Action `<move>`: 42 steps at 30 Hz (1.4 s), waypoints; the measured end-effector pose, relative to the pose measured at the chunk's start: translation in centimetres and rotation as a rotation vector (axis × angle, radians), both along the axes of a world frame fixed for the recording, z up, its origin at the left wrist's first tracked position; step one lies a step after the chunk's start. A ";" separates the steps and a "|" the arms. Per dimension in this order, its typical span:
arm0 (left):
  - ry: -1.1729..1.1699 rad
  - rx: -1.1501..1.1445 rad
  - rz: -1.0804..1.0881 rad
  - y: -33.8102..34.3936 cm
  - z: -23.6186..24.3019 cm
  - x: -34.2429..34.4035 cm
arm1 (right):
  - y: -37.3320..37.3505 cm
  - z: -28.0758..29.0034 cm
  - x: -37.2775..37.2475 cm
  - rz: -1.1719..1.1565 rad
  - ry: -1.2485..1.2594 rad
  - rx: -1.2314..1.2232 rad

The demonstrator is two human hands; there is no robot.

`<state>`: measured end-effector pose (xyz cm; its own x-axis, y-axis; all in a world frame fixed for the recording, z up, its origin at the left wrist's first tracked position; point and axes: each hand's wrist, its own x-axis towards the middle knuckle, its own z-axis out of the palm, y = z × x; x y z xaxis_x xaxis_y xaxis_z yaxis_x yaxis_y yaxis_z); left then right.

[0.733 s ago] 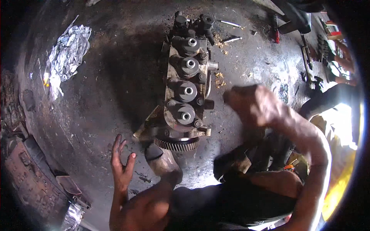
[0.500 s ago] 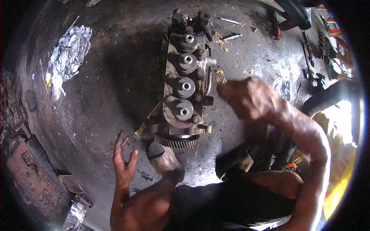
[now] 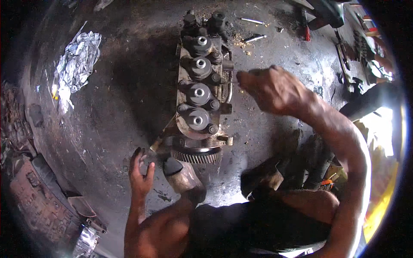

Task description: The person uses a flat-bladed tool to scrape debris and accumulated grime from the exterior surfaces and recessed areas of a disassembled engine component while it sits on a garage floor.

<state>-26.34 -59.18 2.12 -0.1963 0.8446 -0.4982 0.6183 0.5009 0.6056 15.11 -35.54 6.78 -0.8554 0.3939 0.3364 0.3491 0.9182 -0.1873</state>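
Observation:
A greasy four-cylinder fuel injection pump (image 3: 199, 93) lies on the dark floor in front of me, with a toothed gear (image 3: 197, 156) at its near end. My right hand (image 3: 275, 92) is held in a closed grip just right of the pump's side. Something thin seems to stick out from its fingers toward the pump, but blur keeps me from making out what it is. Off the near left corner of the pump, my left hand (image 3: 142, 176) hovers with fingers and thumb apart, holding nothing.
Crumpled silvery sheeting (image 3: 80, 62) lies at the far left. Two slim metal rods, one a bright rod (image 3: 252, 20), rest beyond the pump on the right. My shoe (image 3: 183, 174) is close to the gear. A red-handled tool (image 3: 307, 32) and another person's hand (image 3: 382, 56) are at the right.
My right hand has moved away from me and slightly left, alongside the pump. My left hand has barely moved. The whole view has shifted a little.

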 end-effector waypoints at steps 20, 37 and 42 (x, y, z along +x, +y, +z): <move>0.342 -0.195 -0.131 -3.7 -3.9 -2.7 | 0.3 1.8 -0.4 -0.236 -0.086 -0.412; 0.336 -0.117 -0.146 -3.4 -3.1 -1.7 | 0.0 0.2 -1.0 -0.024 -0.020 -0.435; 0.292 -0.175 -0.098 -6.2 -6.2 -5.1 | 0.7 1.5 -1.2 -0.044 -0.148 -0.319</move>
